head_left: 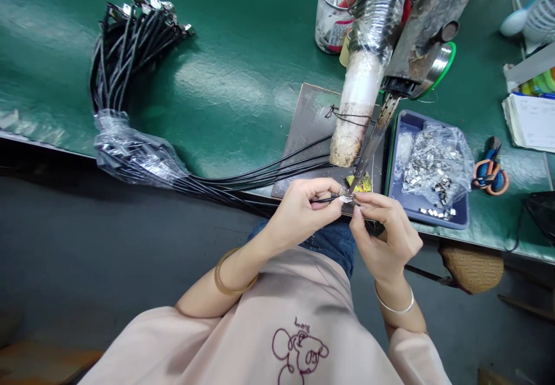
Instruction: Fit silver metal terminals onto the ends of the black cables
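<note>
pinching 1 cable [324,200], 1 left hand [297,211]

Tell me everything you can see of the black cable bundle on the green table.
The bundle is many slim, flexible-looking black cables, with shiny metallic connectors at its far end. It lies in a curve on the left of the table, its middle wrapped in clear plastic along the near edge. Right of the wrap the cables spread loosely, several running over a grey board. The left hand pinches one cable near its end.
</note>
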{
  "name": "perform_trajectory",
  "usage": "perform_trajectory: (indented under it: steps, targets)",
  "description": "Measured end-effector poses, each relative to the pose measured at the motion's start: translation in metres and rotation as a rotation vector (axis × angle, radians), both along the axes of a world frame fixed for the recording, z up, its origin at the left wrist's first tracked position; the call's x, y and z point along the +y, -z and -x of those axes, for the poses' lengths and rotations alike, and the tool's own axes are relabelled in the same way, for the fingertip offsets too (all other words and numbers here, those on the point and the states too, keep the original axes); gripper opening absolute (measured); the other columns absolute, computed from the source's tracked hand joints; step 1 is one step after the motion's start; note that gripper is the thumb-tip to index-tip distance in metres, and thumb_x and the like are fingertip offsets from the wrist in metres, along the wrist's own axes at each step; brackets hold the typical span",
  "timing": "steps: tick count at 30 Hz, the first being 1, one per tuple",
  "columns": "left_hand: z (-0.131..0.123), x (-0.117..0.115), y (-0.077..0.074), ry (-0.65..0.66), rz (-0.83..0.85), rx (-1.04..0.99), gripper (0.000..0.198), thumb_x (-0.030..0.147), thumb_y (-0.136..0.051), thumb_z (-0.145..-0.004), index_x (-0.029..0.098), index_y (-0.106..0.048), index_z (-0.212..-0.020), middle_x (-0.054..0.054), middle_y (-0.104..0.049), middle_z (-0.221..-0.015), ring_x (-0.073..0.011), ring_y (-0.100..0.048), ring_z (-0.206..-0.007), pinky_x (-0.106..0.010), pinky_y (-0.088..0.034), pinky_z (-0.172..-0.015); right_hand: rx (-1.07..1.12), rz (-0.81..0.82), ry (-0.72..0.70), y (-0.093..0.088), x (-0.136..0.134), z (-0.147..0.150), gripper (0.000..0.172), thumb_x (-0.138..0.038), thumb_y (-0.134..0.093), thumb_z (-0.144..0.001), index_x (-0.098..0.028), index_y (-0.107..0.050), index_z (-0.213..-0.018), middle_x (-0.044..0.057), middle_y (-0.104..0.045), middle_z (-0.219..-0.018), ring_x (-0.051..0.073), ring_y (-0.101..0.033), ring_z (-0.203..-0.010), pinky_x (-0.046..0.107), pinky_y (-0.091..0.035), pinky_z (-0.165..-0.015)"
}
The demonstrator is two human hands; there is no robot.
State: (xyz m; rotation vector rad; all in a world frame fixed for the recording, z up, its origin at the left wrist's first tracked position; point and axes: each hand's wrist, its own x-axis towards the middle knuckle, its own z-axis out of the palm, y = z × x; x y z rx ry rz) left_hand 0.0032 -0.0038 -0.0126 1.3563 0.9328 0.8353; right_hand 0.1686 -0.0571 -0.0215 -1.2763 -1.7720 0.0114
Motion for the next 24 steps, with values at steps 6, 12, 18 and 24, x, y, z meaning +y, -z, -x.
perform_trajectory:
  steps: [6,12,18,24]
  targets:
    - [-0.0011,-0.0007,-0.0023,-0.003,0.005,0.003,0.012,0.021,-0.062,-0.084,0.012,-0.065,-0.078,0.008,-0.028,-0.058,-0.0062,-0.021,-0.053,-0.022,-0.016,-0.048,0.0,-0.017,-0.004,0.0009,-0.0009,-0.0009,0.022,-0.004,-0.071,-0.082,-0.022,-0.062,-0.091,0.005,-0.078,-0.103,0.017,-0.076,-0.088,0.028,-0.064,-0.075]
    - [0.0003,-0.0002,0.0002,0.013,0.028,0.005,0.012,0.02,-0.062,-0.082,0.013,-0.061,-0.072,0.009,-0.025,-0.058,-0.0062,-0.02,-0.052,-0.022,-0.015,-0.048,0.013,-0.001,-0.032,0.0018,-0.001,-0.002,0.022,-0.004,-0.071,-0.082,-0.022,-0.061,-0.09,0.006,-0.078,-0.104,0.016,-0.076,-0.087,0.027,-0.064,-0.074]
    - [-0.0009,0.0011,0.0,0.018,0.075,-0.015,0.013,0.019,-0.062,-0.082,0.015,-0.056,-0.071,0.009,-0.025,-0.058,-0.0063,-0.021,-0.053,-0.021,-0.017,-0.048,0.021,0.029,-0.041,0.0012,0.0003,-0.0012,0.022,-0.003,-0.068,-0.084,-0.022,-0.061,-0.091,0.005,-0.077,-0.1,0.017,-0.075,-0.09,0.03,-0.063,-0.079]
    - [-0.0009,0.0027,-0.0064,0.015,0.064,-0.039,0.013,0.018,-0.061,-0.082,0.015,-0.056,-0.071,0.009,-0.024,-0.057,-0.0061,-0.019,-0.052,-0.022,-0.014,-0.047,0.023,0.004,-0.018,-0.0025,0.0017,-0.0002,0.022,-0.003,-0.069,-0.083,-0.023,-0.061,-0.09,0.004,-0.077,-0.1,0.016,-0.075,-0.088,0.029,-0.064,-0.076]
